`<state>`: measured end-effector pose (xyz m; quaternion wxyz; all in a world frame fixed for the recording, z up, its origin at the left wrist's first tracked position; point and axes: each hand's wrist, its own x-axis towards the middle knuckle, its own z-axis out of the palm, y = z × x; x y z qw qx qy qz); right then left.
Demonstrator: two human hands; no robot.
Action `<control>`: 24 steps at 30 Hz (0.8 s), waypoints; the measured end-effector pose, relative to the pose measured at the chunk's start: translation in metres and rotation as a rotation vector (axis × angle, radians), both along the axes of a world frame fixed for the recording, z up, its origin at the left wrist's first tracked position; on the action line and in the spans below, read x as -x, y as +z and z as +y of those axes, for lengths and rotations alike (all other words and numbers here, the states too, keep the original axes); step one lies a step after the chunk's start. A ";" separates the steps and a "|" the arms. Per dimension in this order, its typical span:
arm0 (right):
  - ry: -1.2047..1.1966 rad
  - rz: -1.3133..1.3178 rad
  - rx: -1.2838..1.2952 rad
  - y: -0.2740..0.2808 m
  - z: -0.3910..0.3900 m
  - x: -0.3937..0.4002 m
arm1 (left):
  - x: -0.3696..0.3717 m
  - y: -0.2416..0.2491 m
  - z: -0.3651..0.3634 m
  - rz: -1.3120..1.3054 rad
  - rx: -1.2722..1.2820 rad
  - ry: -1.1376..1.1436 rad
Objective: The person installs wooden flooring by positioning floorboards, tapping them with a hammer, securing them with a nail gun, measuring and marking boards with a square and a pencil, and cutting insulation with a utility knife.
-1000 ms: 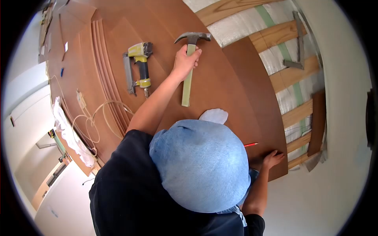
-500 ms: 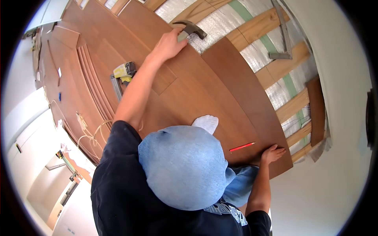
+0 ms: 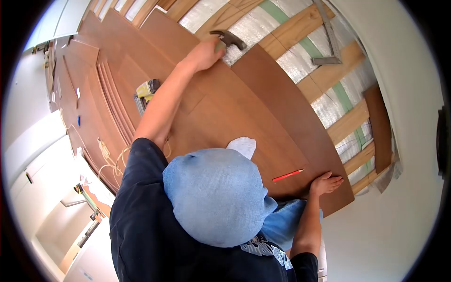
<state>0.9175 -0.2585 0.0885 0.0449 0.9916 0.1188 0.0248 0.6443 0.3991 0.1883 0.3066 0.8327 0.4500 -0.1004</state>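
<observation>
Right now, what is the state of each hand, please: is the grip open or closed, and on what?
Left hand: closed, holding the hammer near its head.
Right hand: open, fingers extended, resting on the dark plank.

Pale lettering (image 3: 265,249) across the black shirt (image 3: 155,230), seemingly capitals, too skewed to read

hammer head (image 3: 233,40) – dull metal, seemingly
</observation>
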 end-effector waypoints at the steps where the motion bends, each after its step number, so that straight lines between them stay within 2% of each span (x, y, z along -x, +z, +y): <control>1: -0.020 0.008 0.001 0.002 0.002 0.001 | 0.000 -0.001 -0.003 0.011 0.022 -0.054; 5: -0.040 0.009 -0.015 0.006 0.010 0.003 | 0.005 -0.007 0.004 -0.035 0.000 -0.077; 7: -0.026 0.024 -0.018 0.012 0.010 0.004 | 0.006 -0.008 0.002 -0.065 0.016 0.038; 11: 0.009 -0.019 -0.069 0.013 0.011 0.004 | -0.001 0.000 -0.002 0.060 0.048 -0.080; 15: 0.139 -0.124 -0.132 0.004 0.000 -0.003 | 0.006 -0.014 0.004 -0.009 -0.075 -0.102; 17: 0.111 -0.105 -0.127 0.013 0.006 0.002 | 0.009 -0.029 0.001 -0.032 -0.132 -0.096; 22: 0.003 -0.059 -0.082 0.026 0.027 0.009 | -0.024 -0.009 0.002 0.089 0.214 0.132; 24: -0.007 -0.064 -0.088 0.023 0.012 0.012 | -0.019 -0.032 0.024 -0.151 -0.204 -0.023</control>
